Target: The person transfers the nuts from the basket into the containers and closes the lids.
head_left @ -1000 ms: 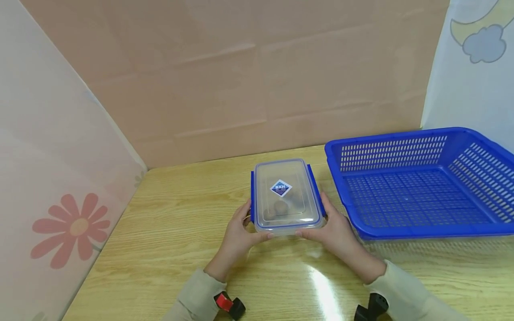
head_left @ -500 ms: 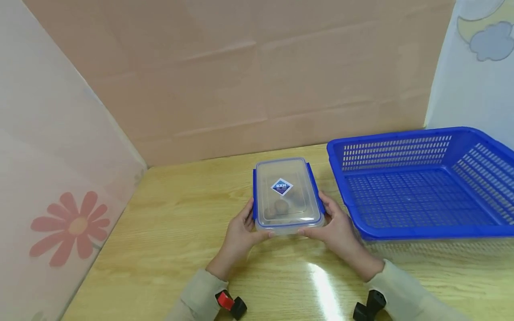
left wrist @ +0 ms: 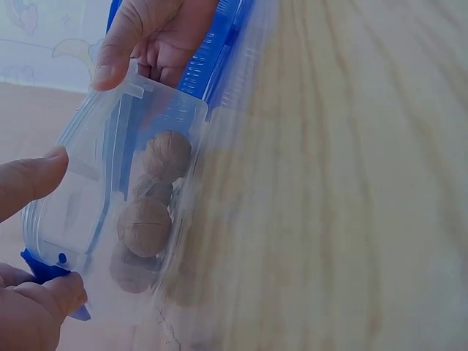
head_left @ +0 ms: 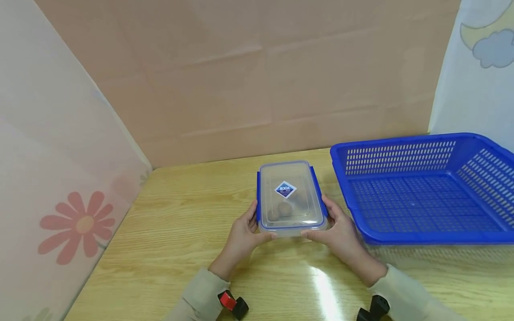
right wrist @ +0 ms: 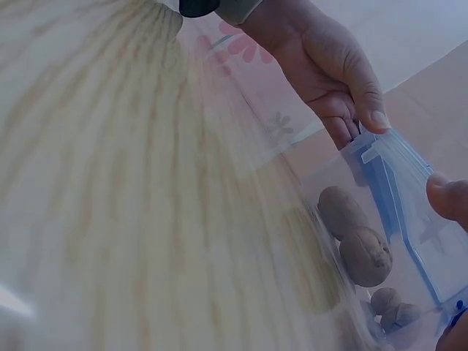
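A clear plastic food container (head_left: 295, 205) with a blue-rimmed lid and a diamond label rests on the table. Several round brown nuts, seemingly walnuts (left wrist: 145, 227), show through its wall in both wrist views. My left hand (head_left: 241, 234) grips the near left corner, thumb on the front edge and fingers by the left blue clip (head_left: 259, 196). At the near right corner, my right hand (head_left: 341, 232) holds the container the same way, beside the right blue clip (head_left: 318, 191). In the left wrist view, left fingertips touch a blue clip (left wrist: 47, 269). The head view partly hides the other fingers.
To the right stands a large blue plastic basket (head_left: 351, 214) with slotted walls, close to my right hand. The wooden table (head_left: 180, 214) meets a brown backdrop (head_left: 241, 89) behind and a flower-printed panel (head_left: 84, 225) on the left.
The head view has shifted slightly. Both hands keep their hold on the food container, which stays in about the same place.
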Demonstrator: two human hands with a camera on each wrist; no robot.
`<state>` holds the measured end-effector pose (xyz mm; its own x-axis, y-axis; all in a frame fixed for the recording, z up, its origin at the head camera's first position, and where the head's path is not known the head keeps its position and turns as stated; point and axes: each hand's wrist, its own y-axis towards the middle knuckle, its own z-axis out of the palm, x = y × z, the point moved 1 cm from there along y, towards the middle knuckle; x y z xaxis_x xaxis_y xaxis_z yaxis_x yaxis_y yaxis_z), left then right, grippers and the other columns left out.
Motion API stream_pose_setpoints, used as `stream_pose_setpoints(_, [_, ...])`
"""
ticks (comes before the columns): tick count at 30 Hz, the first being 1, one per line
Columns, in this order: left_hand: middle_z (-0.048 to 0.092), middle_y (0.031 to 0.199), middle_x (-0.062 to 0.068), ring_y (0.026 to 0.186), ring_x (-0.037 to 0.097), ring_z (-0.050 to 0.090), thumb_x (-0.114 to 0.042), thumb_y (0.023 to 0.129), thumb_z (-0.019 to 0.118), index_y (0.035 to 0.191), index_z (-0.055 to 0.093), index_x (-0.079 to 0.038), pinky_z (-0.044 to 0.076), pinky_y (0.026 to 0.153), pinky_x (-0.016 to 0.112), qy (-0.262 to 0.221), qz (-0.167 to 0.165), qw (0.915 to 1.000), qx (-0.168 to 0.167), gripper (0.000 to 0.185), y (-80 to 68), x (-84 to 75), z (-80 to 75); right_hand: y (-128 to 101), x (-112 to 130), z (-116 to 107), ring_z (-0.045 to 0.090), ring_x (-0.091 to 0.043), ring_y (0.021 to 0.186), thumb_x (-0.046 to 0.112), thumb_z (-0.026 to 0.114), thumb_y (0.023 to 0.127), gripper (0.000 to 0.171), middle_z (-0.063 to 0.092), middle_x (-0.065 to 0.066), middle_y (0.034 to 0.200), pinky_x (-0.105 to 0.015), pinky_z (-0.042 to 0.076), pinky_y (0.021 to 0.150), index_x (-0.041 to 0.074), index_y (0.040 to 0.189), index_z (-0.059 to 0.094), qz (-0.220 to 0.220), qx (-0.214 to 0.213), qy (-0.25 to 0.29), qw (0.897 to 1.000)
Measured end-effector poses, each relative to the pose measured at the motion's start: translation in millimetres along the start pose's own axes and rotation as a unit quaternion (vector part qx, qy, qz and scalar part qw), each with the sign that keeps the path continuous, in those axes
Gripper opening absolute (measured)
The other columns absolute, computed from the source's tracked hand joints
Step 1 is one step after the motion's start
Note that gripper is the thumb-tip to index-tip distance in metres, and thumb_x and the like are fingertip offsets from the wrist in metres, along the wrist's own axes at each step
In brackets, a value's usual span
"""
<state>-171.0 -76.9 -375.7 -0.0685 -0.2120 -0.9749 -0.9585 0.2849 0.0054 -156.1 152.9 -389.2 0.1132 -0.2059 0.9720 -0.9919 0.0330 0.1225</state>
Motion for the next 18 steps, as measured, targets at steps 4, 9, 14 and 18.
stream_pose_setpoints(4, [0.023, 0.152, 0.011, 0.137, 0.024, 0.028, -0.012, 0.072, 0.078, 0.148, 0.015, -0.005, 0.033, 0.103, 0.028, 0.000, -0.002, 1.0000, 0.003, 0.100, 1.5, 0.8, 0.5, 1, 1, -1, 0.043, -0.031, 0.124, 0.007, 0.085, 0.060, 0.104, 0.038, -0.024, 0.142, -0.001, 0.036, 0.084, -0.001, 0.144, 0.024, 0.003, -0.003, 0.000, 1.000])
stream_pose_setpoints(9, [0.024, 0.151, 0.011, 0.136, 0.026, 0.028, -0.013, 0.071, 0.079, 0.148, 0.016, -0.006, 0.033, 0.103, 0.031, -0.002, -0.008, 1.0000, -0.002, 0.100, 2.2, 4.4, -0.5, 1, 1, -1, 0.040, -0.031, 0.128, 0.012, 0.086, 0.060, 0.105, 0.036, -0.023, 0.143, -0.017, 0.039, 0.097, 0.000, 0.145, 0.024, 0.012, 0.002, -0.017, 1.000])
stream_pose_setpoints(14, [0.027, 0.151, 0.011, 0.136, 0.028, 0.030, -0.017, 0.070, 0.080, 0.148, 0.020, -0.008, 0.034, 0.102, 0.033, 0.015, -0.021, 0.9996, -0.009, 0.099, 0.6, 9.7, -2.1, -3, -3, 0, 0.035, -0.034, 0.132, 0.018, 0.086, 0.061, 0.106, 0.034, -0.022, 0.145, -0.040, 0.030, 0.107, 0.001, 0.145, 0.023, 0.015, 0.009, -0.046, 0.999])
stream_pose_setpoints(18, [0.028, 0.150, 0.012, 0.135, 0.029, 0.031, -0.020, 0.070, 0.080, 0.148, 0.020, -0.009, 0.035, 0.103, 0.035, 0.031, -0.014, 0.9994, -0.007, 0.099, 0.1, 12.0, -1.8, -6, -2, 1, 0.032, -0.038, 0.132, 0.024, 0.085, 0.063, 0.109, 0.032, -0.023, 0.145, -0.051, 0.026, 0.109, 0.004, 0.147, 0.019, 0.004, 0.012, -0.083, 0.997])
